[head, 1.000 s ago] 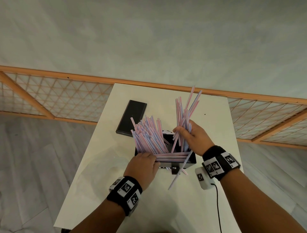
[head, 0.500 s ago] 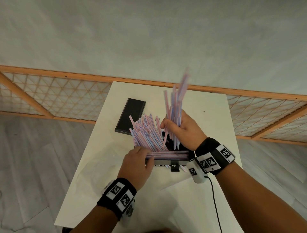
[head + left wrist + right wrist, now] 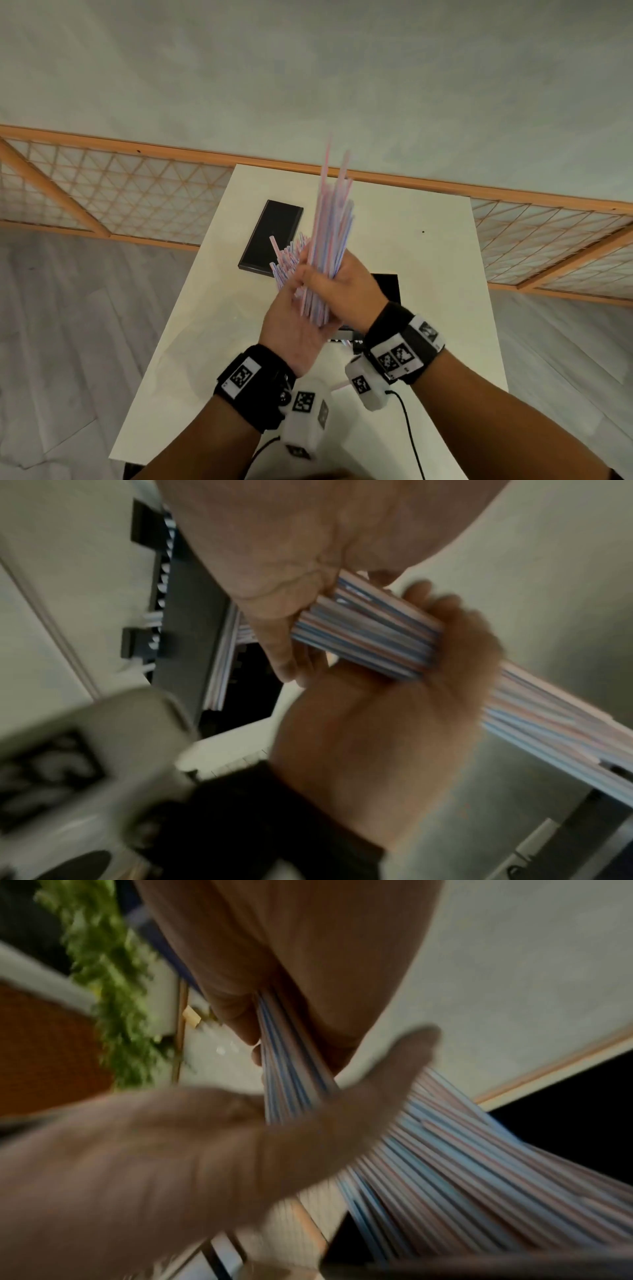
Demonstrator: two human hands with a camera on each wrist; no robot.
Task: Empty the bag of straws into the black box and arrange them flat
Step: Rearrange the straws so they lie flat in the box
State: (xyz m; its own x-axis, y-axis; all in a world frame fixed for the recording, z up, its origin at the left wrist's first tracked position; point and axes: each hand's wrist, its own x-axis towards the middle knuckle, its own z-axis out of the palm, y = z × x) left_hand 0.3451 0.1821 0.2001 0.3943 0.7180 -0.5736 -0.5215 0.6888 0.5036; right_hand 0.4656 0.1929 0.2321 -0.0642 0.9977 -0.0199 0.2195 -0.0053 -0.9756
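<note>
My right hand (image 3: 346, 284) grips a thick bundle of pink-and-blue striped straws (image 3: 330, 233) upright above the white table, in front of the black box (image 3: 388, 287). My left hand (image 3: 296, 325) lies palm up, fingers fairly straight, against the bundle's lower ends. The left wrist view shows the bundle (image 3: 369, 634) between the left hand (image 3: 274, 547) and the right hand (image 3: 377, 723), with the box (image 3: 185, 615) and flat straws behind. In the blurred right wrist view the right hand (image 3: 291, 947) clamps the straws (image 3: 445, 1164) and the left hand (image 3: 171, 1150) is spread. More straws (image 3: 286, 260) stand slanted behind my hands.
A flat black lid (image 3: 270, 236) lies on the table (image 3: 428, 308) at the back left of the box. A black cable (image 3: 411, 438) runs from my right wrist toward the near edge. A wooden lattice screen (image 3: 137, 198) stands beyond the table's far edge.
My right hand has lifted its bundle of straws up out of the box and leftward. My left hand left the box's front edge and turned palm up under the bundle's lower ends.
</note>
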